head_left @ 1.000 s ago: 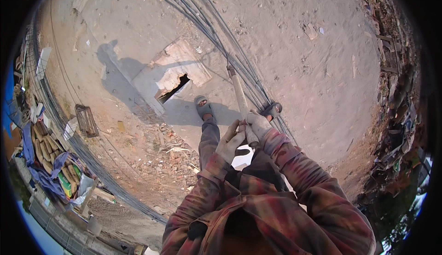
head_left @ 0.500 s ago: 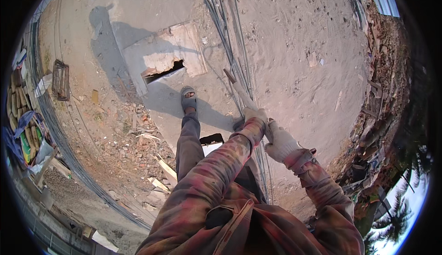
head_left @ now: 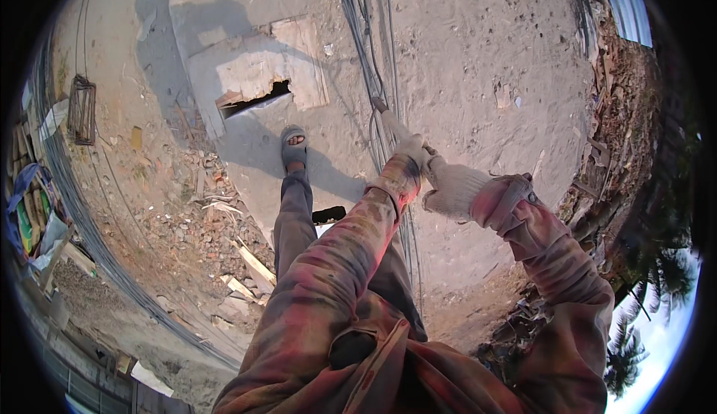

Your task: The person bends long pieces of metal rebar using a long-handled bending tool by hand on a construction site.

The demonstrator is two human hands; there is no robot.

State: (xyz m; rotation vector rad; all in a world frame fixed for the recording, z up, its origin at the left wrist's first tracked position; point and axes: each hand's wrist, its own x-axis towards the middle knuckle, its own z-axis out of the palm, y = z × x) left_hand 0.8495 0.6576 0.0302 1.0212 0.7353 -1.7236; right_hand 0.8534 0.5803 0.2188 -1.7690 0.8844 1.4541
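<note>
Both my hands wear pale knitted work gloves. My left hand [head_left: 411, 151] is closed around a long bar [head_left: 393, 124] that has a pale shaft and a darker tip. Just behind it, my right hand [head_left: 454, 188] is wrapped round the same bar, nearer to me. The bar slants away to the upper left, and its tip overlaps a bundle of long thin steel rods [head_left: 360, 33] on the ground. Whether the tip touches a rod I cannot tell. One rod bends in a loop beside the tip. My gloves hide much of the bar.
A pale broken board [head_left: 246, 66] with a dark hole lies ahead of my sandaled foot [head_left: 294, 147]. Rubble with wood pieces [head_left: 254, 264] lies to the left. Beyond it are more long rods [head_left: 104, 249] and a rusty wire frame [head_left: 82, 111]. Debris [head_left: 612, 130] lines the right.
Both hands have moved up and a little left in view, still gripping the bar. My right elbow is bent farther out. The bar's tip has shifted toward the rods, and the view has shifted slightly.
</note>
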